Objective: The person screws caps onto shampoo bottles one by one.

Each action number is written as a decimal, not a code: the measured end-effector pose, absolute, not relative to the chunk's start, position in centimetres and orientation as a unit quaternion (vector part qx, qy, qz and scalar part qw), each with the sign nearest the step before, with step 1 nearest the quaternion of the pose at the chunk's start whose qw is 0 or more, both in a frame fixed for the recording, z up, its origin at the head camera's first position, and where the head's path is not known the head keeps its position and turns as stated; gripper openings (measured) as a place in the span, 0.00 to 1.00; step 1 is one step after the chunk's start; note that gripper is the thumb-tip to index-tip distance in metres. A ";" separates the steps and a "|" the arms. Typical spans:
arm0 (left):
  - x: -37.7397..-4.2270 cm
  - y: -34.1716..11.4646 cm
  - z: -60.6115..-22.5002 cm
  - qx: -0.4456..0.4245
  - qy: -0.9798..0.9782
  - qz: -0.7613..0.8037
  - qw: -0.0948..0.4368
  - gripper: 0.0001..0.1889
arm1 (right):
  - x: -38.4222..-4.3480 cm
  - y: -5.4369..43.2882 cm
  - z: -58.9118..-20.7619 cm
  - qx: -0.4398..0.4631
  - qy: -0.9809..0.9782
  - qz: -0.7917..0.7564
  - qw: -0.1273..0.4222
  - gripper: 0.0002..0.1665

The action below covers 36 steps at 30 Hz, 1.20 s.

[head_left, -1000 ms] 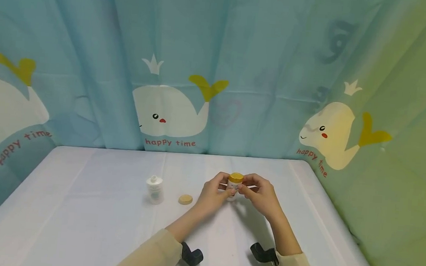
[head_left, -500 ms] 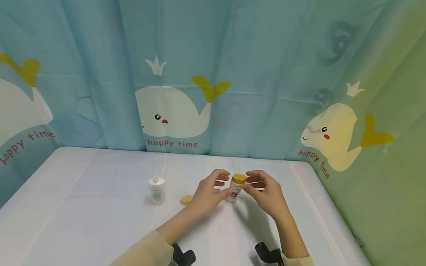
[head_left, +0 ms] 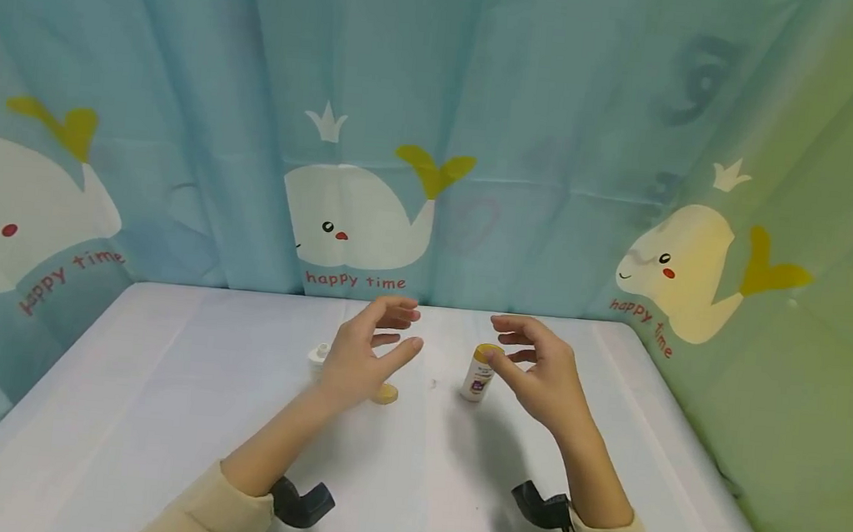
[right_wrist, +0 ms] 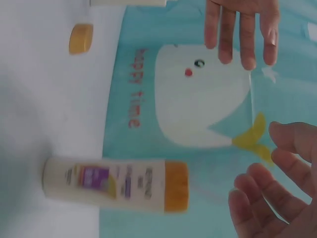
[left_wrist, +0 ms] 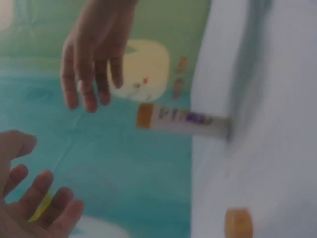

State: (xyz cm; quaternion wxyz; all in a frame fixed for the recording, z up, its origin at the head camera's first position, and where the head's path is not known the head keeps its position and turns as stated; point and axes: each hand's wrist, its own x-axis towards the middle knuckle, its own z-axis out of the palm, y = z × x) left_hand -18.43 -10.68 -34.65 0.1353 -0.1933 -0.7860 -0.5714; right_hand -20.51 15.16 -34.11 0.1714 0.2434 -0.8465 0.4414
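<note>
A white bottle with a gold cap (head_left: 478,380) stands upright on the table, a purple patch on its label. Close beside its cap, my right hand (head_left: 537,373) hovers with loosely bent fingers; the right wrist view shows a gap between those fingers (right_wrist: 255,196) and the bottle. My left hand (head_left: 363,351) is raised farther left, fingers spread and holding nothing. Below it lies a loose gold cap (head_left: 387,394), flat on the table. An uncapped white bottle (head_left: 317,355) with a narrow nozzle is mostly hidden behind the left hand.
The white-covered table (head_left: 159,412) ends at a blue curtain (head_left: 518,248) printed with whales. A green curtain (head_left: 820,430) runs along the right side. Black wrist mounts (head_left: 302,504) stick out from both sleeves.
Both hands have let go of the gold-capped bottle, which stays standing. The left hand has moved up and left, over the loose cap; the right hand has drawn slightly away.
</note>
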 end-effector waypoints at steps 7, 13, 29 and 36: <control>-17.8 -14.2 -33.9 -0.186 -0.799 -0.545 0.175 0.21 | -20.6 12.6 -34.2 0.283 -0.843 0.438 0.136 0.24; -17.1 -17.0 -34.3 -0.164 -0.811 -0.530 0.184 0.23 | -20.7 10.1 -35.1 0.319 -0.850 0.409 0.092 0.26; -16.2 -21.5 -38.8 -0.092 -0.849 -0.501 0.139 0.25 | -21.1 5.5 -38.2 0.327 -0.878 0.349 0.007 0.26; -16.6 -22.1 -40.6 -0.075 -0.851 -0.509 0.100 0.30 | -21.2 4.9 -39.1 0.336 -0.890 0.307 -0.012 0.25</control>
